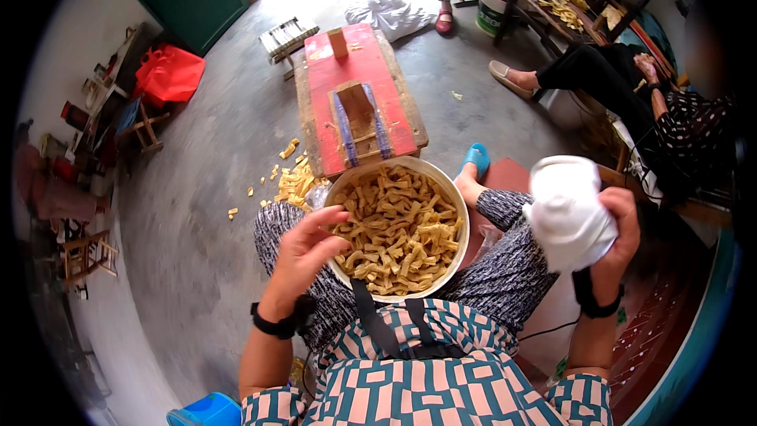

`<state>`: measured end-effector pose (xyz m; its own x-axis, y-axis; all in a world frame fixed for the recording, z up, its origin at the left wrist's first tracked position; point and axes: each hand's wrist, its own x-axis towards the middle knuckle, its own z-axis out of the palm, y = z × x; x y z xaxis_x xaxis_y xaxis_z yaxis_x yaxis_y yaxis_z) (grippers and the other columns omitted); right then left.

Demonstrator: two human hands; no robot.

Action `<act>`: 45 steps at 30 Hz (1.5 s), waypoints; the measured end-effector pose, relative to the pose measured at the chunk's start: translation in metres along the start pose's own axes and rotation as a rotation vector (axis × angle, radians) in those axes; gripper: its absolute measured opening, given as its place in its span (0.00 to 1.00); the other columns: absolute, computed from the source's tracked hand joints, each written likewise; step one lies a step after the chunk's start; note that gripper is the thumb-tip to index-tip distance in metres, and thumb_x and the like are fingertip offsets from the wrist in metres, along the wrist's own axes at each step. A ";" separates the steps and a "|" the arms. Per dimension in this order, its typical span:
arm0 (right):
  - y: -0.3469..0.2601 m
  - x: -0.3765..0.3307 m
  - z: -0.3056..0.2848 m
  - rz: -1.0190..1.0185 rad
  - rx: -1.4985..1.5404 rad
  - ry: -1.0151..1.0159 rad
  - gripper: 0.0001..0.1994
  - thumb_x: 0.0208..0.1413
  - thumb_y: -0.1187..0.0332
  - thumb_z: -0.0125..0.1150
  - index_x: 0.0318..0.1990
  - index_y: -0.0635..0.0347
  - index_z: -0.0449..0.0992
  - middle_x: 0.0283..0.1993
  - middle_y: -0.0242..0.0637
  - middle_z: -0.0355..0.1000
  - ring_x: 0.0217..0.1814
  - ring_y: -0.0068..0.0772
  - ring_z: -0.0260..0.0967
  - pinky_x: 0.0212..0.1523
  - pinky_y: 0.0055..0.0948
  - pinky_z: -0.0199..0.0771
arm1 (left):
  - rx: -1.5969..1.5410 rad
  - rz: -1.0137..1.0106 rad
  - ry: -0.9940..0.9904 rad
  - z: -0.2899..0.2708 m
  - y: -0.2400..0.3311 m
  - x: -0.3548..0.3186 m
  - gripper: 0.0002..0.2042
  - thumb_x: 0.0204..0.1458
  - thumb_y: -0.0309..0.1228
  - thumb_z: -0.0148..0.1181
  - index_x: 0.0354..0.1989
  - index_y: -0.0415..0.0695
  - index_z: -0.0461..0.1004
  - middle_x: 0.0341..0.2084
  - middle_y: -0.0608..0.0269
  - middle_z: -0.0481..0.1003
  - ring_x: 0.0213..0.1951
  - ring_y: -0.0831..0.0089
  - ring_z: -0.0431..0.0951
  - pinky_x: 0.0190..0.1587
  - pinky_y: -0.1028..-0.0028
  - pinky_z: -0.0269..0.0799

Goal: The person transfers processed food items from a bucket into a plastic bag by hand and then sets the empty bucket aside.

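Observation:
A round white basin (466, 235), full of short, knotted yellow-brown pieces (394, 225), rests on my lap between my knees. Over its left rim is my left hand (301, 256), fingers apart and nothing visible in them. My right hand (623, 229) grips a bunched white cloth (569, 209) up to the right of the basin, above my right knee. Folds of the cloth hide most of my fingers, and whether anything is wrapped inside it cannot be seen.
Beyond the basin stands a red-topped wooden bench (319, 83) with upright wooden blocks. Loose yellow pieces (298, 181) lie on the floor left of it. A seated person (599, 75) is at the right, by a work table (552, 16). A red bag (167, 75) sits at the left.

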<state>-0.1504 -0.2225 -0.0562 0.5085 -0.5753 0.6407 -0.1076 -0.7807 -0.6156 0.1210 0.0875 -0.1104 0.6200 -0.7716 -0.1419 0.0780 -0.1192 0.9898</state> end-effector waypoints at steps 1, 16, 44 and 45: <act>-0.017 -0.002 0.007 0.001 0.084 -0.058 0.13 0.42 0.77 0.65 0.38 0.63 0.70 0.38 0.41 0.70 0.39 0.31 0.67 0.43 0.24 0.67 | -0.065 0.002 -0.156 0.015 0.003 0.005 0.28 0.52 0.19 0.57 0.63 0.39 0.59 0.54 0.55 0.70 0.44 0.72 0.78 0.42 0.78 0.74; -0.063 -0.056 0.077 0.129 0.477 -0.598 0.16 0.43 0.76 0.60 0.43 0.67 0.71 0.47 0.48 0.69 0.49 0.40 0.68 0.52 0.32 0.67 | -0.402 0.018 -0.257 0.065 -0.003 -0.010 0.11 0.49 0.22 0.63 0.42 0.37 0.75 0.35 0.71 0.76 0.39 0.84 0.73 0.43 0.80 0.69; -0.046 -0.058 0.144 0.359 0.457 -1.106 0.22 0.59 0.78 0.51 0.62 0.65 0.63 0.55 0.38 0.68 0.43 0.21 0.66 0.46 0.20 0.66 | -0.178 -0.403 1.811 -0.207 -0.220 -0.389 0.13 0.48 0.20 0.55 0.44 0.38 0.68 0.39 0.53 0.74 0.37 0.60 0.77 0.32 0.65 0.78; -0.047 -0.057 0.145 0.353 0.452 -1.120 0.22 0.59 0.78 0.52 0.62 0.65 0.63 0.55 0.38 0.68 0.43 0.21 0.67 0.47 0.20 0.66 | -0.253 -0.383 1.867 -0.196 -0.236 -0.406 0.14 0.48 0.20 0.55 0.45 0.38 0.67 0.38 0.53 0.74 0.34 0.60 0.78 0.31 0.65 0.78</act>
<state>-0.0502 -0.1175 -0.1302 0.9801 -0.0394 -0.1943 -0.1958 -0.3461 -0.9175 0.0042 0.5515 -0.2839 0.4571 0.8381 -0.2979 0.3812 0.1180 0.9169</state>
